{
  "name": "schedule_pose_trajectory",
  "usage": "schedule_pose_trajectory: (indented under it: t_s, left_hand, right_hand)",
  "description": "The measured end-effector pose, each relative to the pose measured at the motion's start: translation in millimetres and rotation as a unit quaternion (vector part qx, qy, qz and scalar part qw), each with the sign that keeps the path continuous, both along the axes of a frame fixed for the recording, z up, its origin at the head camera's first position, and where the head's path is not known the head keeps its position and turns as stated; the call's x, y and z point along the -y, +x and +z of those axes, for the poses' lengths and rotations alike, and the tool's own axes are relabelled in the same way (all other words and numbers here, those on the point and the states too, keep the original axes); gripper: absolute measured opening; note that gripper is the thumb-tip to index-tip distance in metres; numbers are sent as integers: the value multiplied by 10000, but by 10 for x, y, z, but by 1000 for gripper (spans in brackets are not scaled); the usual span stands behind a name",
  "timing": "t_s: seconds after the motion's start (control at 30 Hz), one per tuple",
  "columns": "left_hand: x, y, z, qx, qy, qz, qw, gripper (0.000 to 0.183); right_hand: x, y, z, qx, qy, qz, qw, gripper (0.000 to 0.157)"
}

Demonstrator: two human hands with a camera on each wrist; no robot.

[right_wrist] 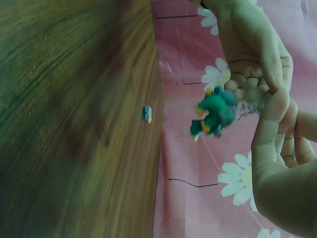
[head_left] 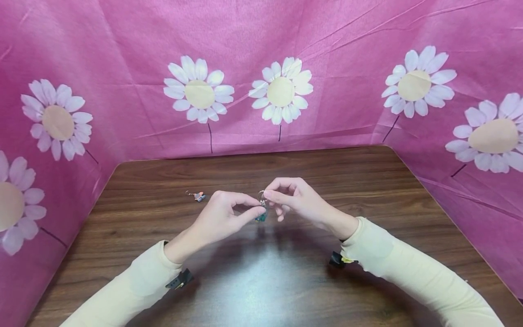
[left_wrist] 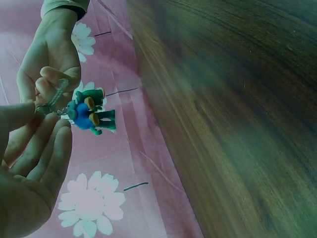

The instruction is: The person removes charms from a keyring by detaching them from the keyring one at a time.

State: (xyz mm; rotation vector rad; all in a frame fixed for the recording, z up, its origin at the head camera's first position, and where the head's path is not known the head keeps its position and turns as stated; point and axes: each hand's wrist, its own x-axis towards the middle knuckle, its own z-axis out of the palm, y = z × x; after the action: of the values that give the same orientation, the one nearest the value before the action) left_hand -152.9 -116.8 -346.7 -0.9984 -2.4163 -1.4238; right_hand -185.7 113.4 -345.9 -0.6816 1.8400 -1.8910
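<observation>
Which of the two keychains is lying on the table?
The orange and grey-blue keychain, to the left of the left hand; the green keychain is held up off the table.

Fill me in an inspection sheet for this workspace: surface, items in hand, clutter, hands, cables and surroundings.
Surface: brown wood-grain table, with a bright glare patch toward the near side.
Items in hand: green figure keychain with a blue middle, held above the table; its metal ring shows in the head view.
Clutter: one other small keychain, orange and bluish, lying on the table to the left of the hands.
Left hand: left hand pinches the keychain below the ring; the exact contact is partly hidden by its fingers.
Right hand: right hand pinches the ring.
Cables: nothing seen.
Surroundings: pink cloth printed with white daisies, behind the table and along both sides.
</observation>
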Motion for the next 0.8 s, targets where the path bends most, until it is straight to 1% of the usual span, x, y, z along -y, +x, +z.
schedule_pose_trajectory:
  t_s: [0.2, 0.4, 0.6, 0.7, 0.8]
  left_hand:
    - [-13, -3, -26, -169, 33, 84, 9998, 5]
    - [-19, -10, -50, -326, 122, 13, 9994, 4]
    - [-20, -14, -58, -462, 227, -43, 9987, 6]
    - [-23, -17, -72, -425, 344, -128, 9984, 9]
    - [-26, -16, -83, -274, 490, -226, 9982, 9]
  right_hand:
    - [9, 9, -10, 298, -45, 3, 9995, 22]
    - [23, 21, -12, 312, -170, 252, 9991, 16]
    - [11, 33, -3, 327, -183, 385, 9986, 21]
    - [1, 38, 1, 297, -175, 473, 9983, 22]
    - [-4, 39, 2, 269, -193, 581, 9978, 19]
